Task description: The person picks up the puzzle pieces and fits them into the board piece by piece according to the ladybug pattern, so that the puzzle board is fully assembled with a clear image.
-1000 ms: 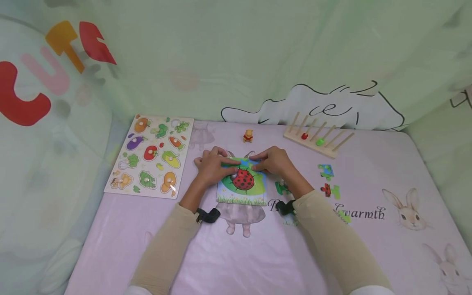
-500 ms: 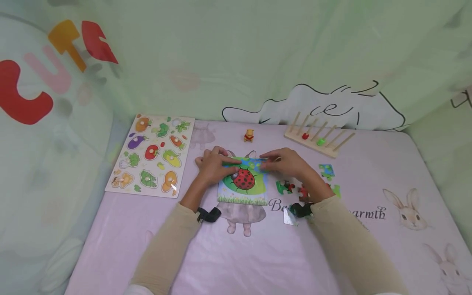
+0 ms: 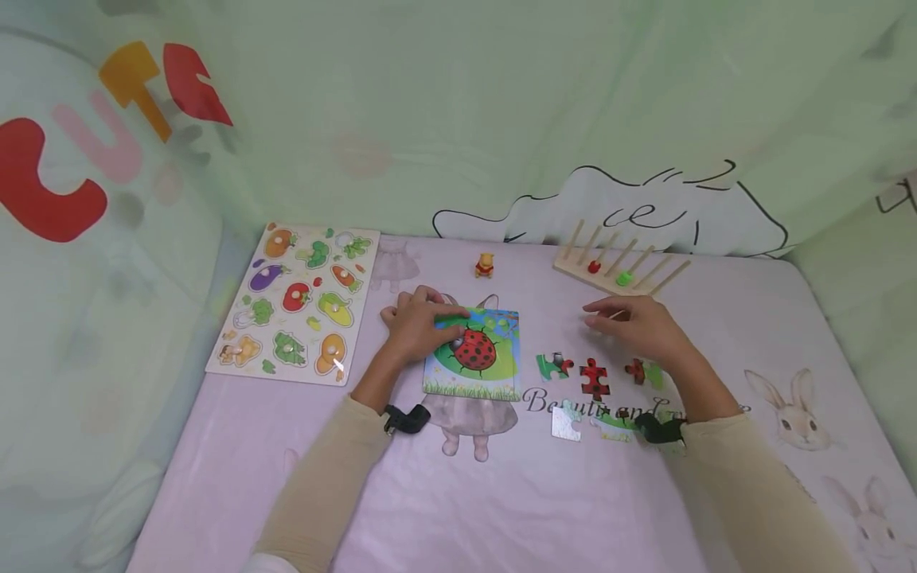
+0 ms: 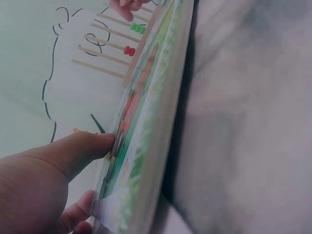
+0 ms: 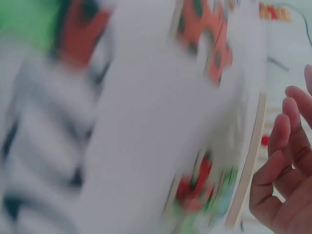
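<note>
A square ladybug jigsaw board (image 3: 476, 372) lies flat on the table. My left hand (image 3: 418, 328) rests on its upper left part, index finger stretched along the top edge and thumb on the ladybug's head. In the left wrist view the thumb (image 4: 92, 144) presses on the board's face. Apart to the right, my right hand (image 3: 637, 326) hovers over the loose jigsaw pieces with nothing in its fingers, which are spread and lightly bent. Below it lie a red spotted piece (image 3: 594, 379), a green-and-red piece (image 3: 555, 366) and a red-and-green piece (image 3: 635, 371).
More pieces lie nearer, including a pale shiny one (image 3: 566, 422). At the back are a small bear figure (image 3: 484, 266) and a wooden peg rack (image 3: 589, 274) with red and green beads. A vegetable knob puzzle (image 3: 292, 306) lies at the left.
My right hand has left the board's upper right corner and moved right, above the loose pieces, now covering the blue piece. The left hand has stayed on the board.
</note>
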A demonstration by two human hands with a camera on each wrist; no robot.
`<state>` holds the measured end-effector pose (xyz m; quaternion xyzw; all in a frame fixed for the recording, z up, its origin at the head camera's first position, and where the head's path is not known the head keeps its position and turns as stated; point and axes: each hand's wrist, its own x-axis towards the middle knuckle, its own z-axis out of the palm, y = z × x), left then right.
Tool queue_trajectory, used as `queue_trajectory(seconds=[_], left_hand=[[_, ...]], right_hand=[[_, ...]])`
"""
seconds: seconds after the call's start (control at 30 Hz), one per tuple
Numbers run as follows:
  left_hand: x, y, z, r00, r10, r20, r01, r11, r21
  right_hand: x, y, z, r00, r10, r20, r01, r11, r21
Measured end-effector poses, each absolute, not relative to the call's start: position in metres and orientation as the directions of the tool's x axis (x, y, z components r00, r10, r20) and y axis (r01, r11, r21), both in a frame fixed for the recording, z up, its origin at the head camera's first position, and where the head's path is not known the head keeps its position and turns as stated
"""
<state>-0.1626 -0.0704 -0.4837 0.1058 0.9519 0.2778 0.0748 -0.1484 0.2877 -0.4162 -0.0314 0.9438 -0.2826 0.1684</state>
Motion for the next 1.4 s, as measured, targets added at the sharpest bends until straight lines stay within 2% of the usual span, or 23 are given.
queue_trajectory(seconds=[0.57,0.93,1.4], left_hand=[[-0.162,-0.071,-0.485,-0.967,0.242,-0.081,0.160,0.820,0.550],[-0.162,-0.071,-0.484,-0.967,0.242,-0.086,0.155,0.816,0.556],[-0.163,-0.070,-0.483,-0.966,0.240,-0.096,0.148,0.818,0.556]], right_hand=[[-0.146,0.350,-0.429,-0.933,-0.020,-0.359,0.155,0.878,-0.452],[-0.150,0.365,-0.441,-0.922,-0.006,-0.388,0.178,0.882,-0.436],[-0.150,0.365,-0.444,-0.935,-0.006,-0.354,0.176,0.859,-0.481]])
